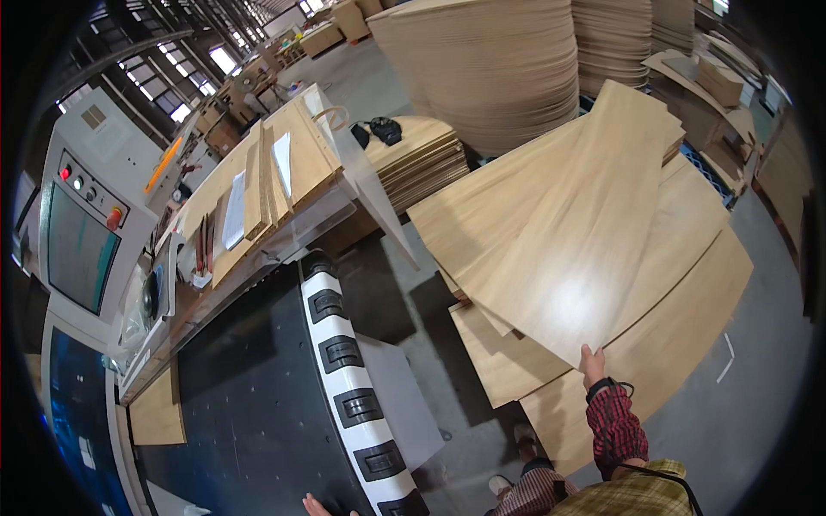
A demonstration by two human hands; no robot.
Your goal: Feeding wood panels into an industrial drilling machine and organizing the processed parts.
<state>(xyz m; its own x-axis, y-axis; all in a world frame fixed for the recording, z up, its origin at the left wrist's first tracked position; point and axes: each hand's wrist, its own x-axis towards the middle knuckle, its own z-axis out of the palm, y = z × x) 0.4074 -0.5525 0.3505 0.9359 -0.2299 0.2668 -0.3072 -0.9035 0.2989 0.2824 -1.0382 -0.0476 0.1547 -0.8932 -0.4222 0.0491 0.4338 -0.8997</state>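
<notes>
My right hand [592, 365], in a red checked sleeve, is closed on the near corner of a long wood-grain board [594, 224]. That board lies at an angle across other wood-grain boards [671, 344], which are stacked unevenly on my right. At the bottom edge my left hand [316, 506] is only partly in view. Its visible fingers are apart, over the black bed [249, 404] of a machine, with nothing seen in them. A white rail [348, 391] with black rollers borders the bed on its right.
A control cabinet with a screen [82, 245] and buttons stands at left. Beside it, a worktable [323, 163] carries wood strips and papers. Behind are a low board stack [422, 176] with a black object [385, 131] on top, and tall panel stacks [490, 69]. My feet are on grey floor.
</notes>
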